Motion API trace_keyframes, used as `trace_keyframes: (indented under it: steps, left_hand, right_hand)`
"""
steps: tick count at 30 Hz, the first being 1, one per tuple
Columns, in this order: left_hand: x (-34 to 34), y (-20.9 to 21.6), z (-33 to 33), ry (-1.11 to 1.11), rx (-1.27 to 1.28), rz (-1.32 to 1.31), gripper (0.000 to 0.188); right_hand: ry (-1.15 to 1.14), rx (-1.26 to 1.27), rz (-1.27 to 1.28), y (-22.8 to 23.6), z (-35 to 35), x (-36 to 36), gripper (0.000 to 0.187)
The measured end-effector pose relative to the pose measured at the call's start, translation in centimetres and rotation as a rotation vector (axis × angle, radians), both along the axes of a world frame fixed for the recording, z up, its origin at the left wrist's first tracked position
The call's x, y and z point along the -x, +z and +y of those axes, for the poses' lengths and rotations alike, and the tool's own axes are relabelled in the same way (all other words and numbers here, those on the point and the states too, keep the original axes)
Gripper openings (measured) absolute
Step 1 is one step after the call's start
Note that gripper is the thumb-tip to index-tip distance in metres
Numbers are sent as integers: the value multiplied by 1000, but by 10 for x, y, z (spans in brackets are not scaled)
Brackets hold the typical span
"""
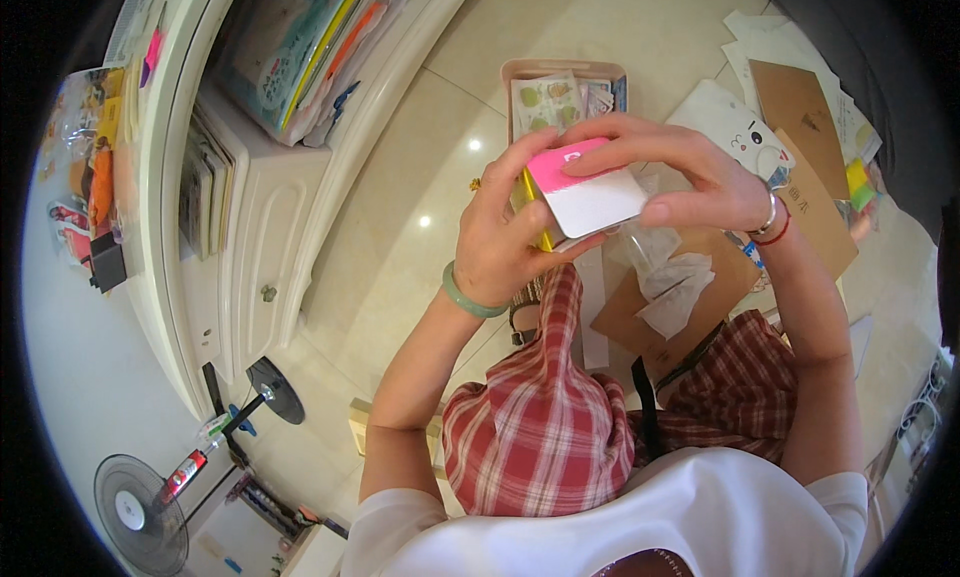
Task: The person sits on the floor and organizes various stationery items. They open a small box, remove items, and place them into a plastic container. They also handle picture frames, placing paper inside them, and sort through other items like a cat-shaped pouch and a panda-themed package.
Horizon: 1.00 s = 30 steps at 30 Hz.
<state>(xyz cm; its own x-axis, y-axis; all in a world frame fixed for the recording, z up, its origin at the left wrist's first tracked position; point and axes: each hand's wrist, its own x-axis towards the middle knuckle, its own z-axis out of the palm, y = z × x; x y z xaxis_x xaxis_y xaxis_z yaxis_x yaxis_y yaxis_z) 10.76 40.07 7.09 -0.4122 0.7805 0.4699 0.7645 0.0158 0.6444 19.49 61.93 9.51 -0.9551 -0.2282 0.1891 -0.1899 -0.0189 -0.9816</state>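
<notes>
Between my two hands, a thick stack of cards (603,205) is held up over my lap. Its top face is pink at the far end and white at the near end, with rounded corners, and a yellow edge shows at the left. My left hand (500,215), below a green bangle, wraps the left side with its thumb against the edge. My right hand (690,172) reaches over from the right, its fingers lying on the pink part and its thumb by the right edge. The underside of the stack is hidden.
A pale pink bin (565,65) holding packets and cards stands on the tiled floor beyond my hands. Brown notebooks (800,102), a white book with a cartoon face (715,112) and crumpled clear wrapping (675,292) lie to the right. A white cabinet (265,217) and a fan (140,512) are at left.
</notes>
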Motion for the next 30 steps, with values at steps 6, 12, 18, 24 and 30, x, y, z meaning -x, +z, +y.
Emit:
trace_keyframes:
  steps: [6, 12, 18, 24, 30]
  left_hand:
    - [1, 4, 2, -53, 16, -4, 47]
    - [-2, 13, 4, 19, 107, -64, 43]
    - [1, 10, 2, -58, 51, -30, 50]
    - [3, 5, 5, -63, -48, 92, 55]
    - [-10, 12, -5, 36, -91, -235, 48]
  right_hand:
    - [-50, -161, -112, 1, -2, -1, 47]
    - [-93, -442, 66, 8, -3, -2, 54]
    - [-9, -148, 1, 4, 5, -1, 48]
    - [-26, -182, -16, 8, 2, -2, 46]
    - [2, -245, 57, 20, 3, 2, 53]
